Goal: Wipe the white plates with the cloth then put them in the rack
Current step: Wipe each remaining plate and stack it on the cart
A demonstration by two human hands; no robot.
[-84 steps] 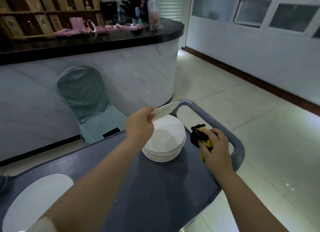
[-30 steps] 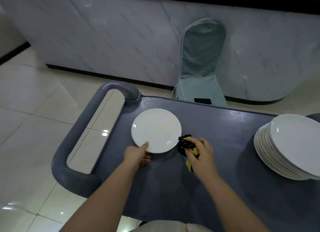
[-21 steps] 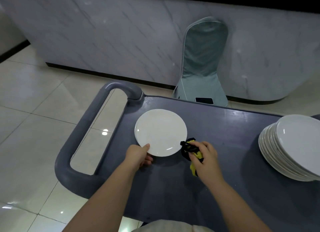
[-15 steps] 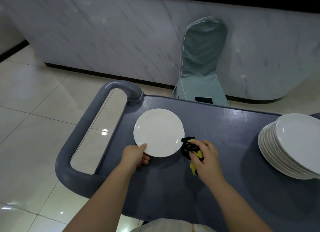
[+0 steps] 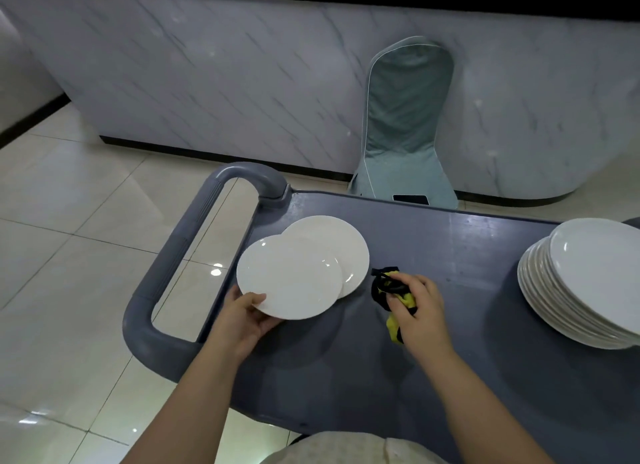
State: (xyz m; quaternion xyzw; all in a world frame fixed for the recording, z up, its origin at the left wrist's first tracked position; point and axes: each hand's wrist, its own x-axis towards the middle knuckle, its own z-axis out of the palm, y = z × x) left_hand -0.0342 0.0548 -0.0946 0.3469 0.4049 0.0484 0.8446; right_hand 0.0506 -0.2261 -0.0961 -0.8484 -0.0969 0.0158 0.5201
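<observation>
White plate, gripped at its near rim by the left hand, overlaps a second plate on the cart. Right hand clutches the cloth. Wiping appears pending: bring cloth to plate.

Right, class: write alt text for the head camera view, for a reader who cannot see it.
A person's left hand grips the near edge of a white plate overlapping a second plate on a grey cart, while the right hand holds a yellow and black cloth beside them. A stack of white plates sits at the cart's right end.
</observation>
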